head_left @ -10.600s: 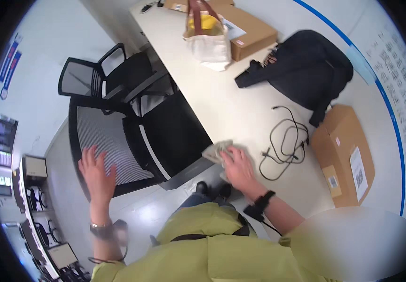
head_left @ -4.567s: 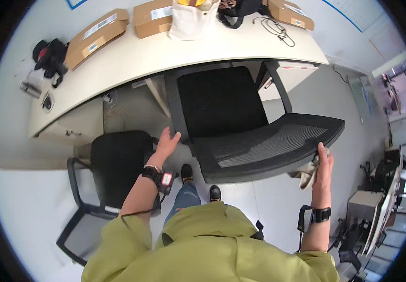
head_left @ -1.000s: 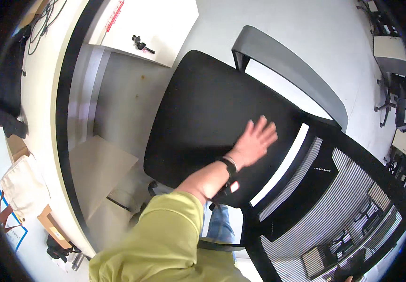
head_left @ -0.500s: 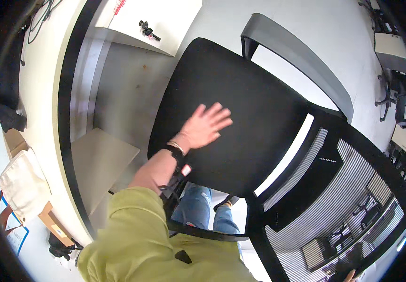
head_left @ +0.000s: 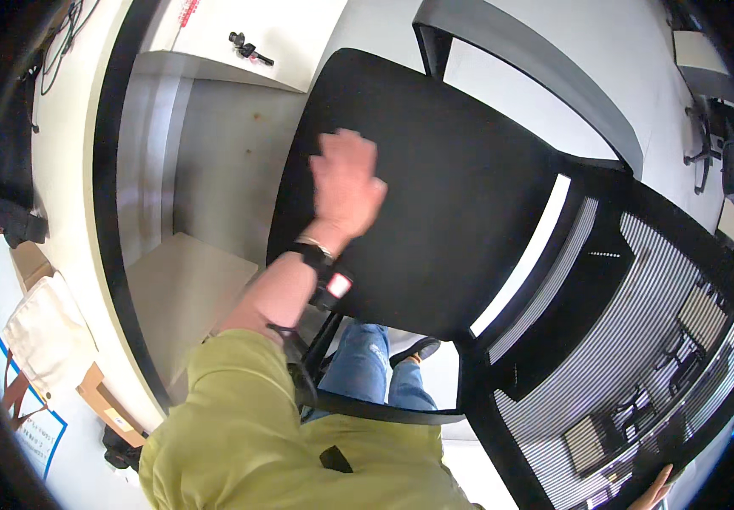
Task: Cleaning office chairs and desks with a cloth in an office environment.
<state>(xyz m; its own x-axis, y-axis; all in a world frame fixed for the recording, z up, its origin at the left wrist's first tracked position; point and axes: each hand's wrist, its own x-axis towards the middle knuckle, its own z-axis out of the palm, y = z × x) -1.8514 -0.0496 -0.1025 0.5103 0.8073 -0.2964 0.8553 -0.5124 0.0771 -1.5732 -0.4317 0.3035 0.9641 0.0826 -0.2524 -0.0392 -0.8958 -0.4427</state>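
A black office chair (head_left: 435,195) fills the middle, its seat toward me and its mesh backrest at the lower right. Over the left part of the seat is my left hand (head_left: 346,187), back upward, fingers bent and smeared by motion; whether it touches the seat I cannot tell. A dark band and a small black device with a pale label (head_left: 334,287) are at that wrist. At the bottom right, fingers of my right hand (head_left: 656,490) grip the outer edge of the backrest frame; the rest of this hand is hidden.
A grey armrest (head_left: 537,72) arches along the chair's far side. To the left runs a pale desk (head_left: 103,51) with a dark edge. Keys (head_left: 250,49) lie on a white surface at the top. A cream cloth bag (head_left: 48,331) is at far left, and my legs (head_left: 358,361) are below the seat.
My left hand has moved a little up and left over the seat, and its spread fingers have drawn together and bent. The chair has shifted slightly in view. My right hand stays at the backrest.
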